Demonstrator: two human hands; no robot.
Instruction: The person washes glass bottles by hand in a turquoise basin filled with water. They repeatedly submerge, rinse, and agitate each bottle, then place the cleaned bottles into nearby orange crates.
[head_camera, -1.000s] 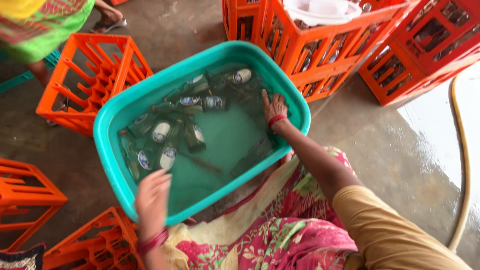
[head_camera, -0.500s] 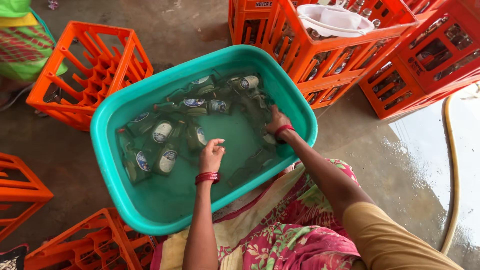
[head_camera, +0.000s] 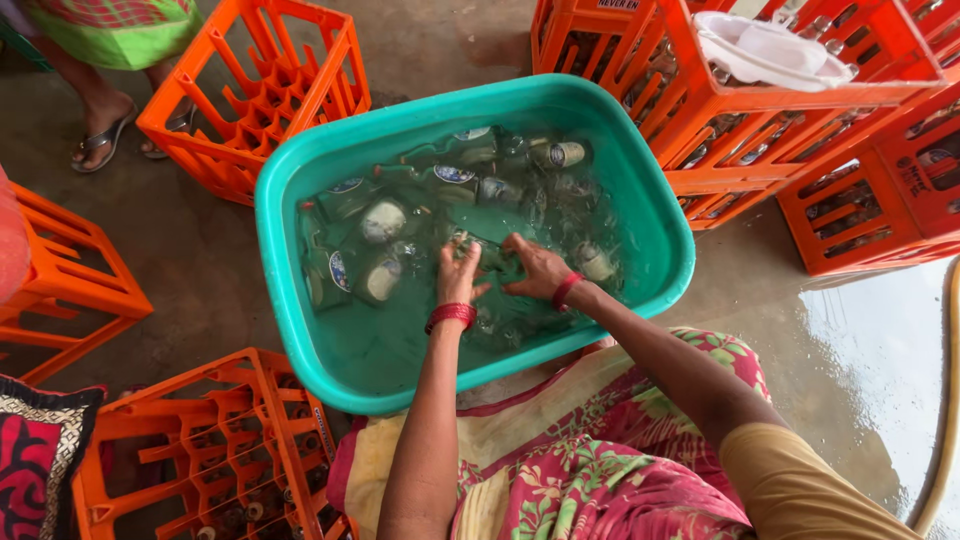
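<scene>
A green glass bottle lies under the water near the middle of a teal plastic tub, and both hands meet on it; the left hand dips in from below with fingers curled over one end of the bottle, the right hand reaches in from the right and closes on the other end, so each hand is grasping it, though the rippled water blurs exactly how the fingers wrap. Each wrist carries red bangles; the left bangles sit just above the waterline, the right ones at the surface. More green bottles lie on their sides in the water, mostly toward the far and left parts of the tub; some show pale labels, one near the far rim shows a silvery end. The tub stands on a wet concrete floor, just in front of the person's lap, which is covered by floral cloth in pink, green and yellow. Orange plastic crates ring the tub; an empty one stands at upper left, one at lower left holds bottles, stacked ones at upper right hold bottles too, with a white plastic container resting on top. Another person's sandalled feet stand at the top left, beside the empty crate.
</scene>
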